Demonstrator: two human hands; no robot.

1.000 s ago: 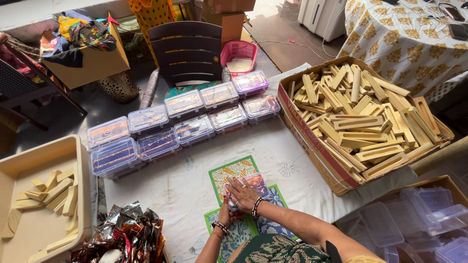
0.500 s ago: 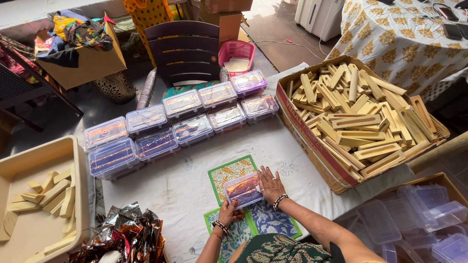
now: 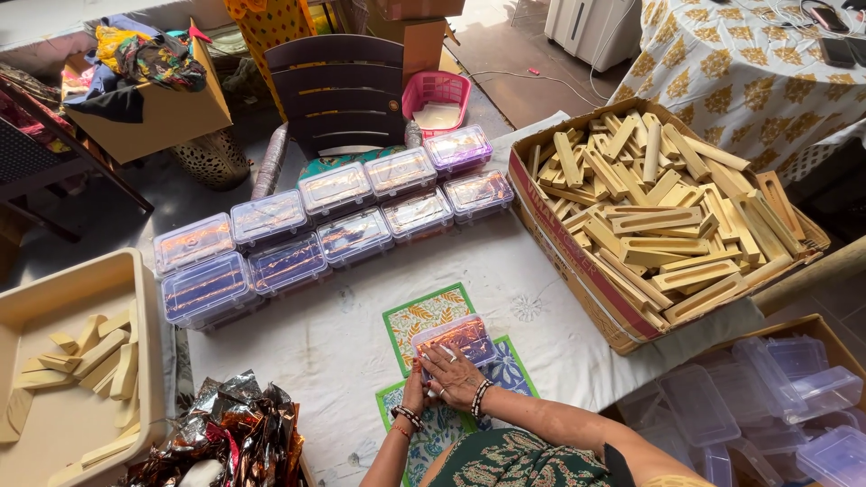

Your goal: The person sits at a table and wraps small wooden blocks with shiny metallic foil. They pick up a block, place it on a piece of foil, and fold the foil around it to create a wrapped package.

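Observation:
A small clear plastic box [image 3: 453,337] with shiny foil-wrapped contents lies on a green patterned cloth [image 3: 426,316] in front of me. My right hand [image 3: 454,374] rests flat on the near part of its lid, fingers spread. My left hand [image 3: 414,394] touches the box's near left corner, mostly hidden behind the right hand. Both wrists wear bangles.
Two rows of filled lidded boxes [image 3: 327,225] stand beyond on the white sheet. A cardboard carton of wooden blocks [image 3: 666,207] is at right, empty clear containers [image 3: 758,397] at lower right, a beige tray [image 3: 54,379] with blocks at left, foil wrappers [image 3: 225,437] near me.
The box and both hands have shifted slightly; my right hand moved from the box's right side onto its near lid, and the left hand stays at its corner.

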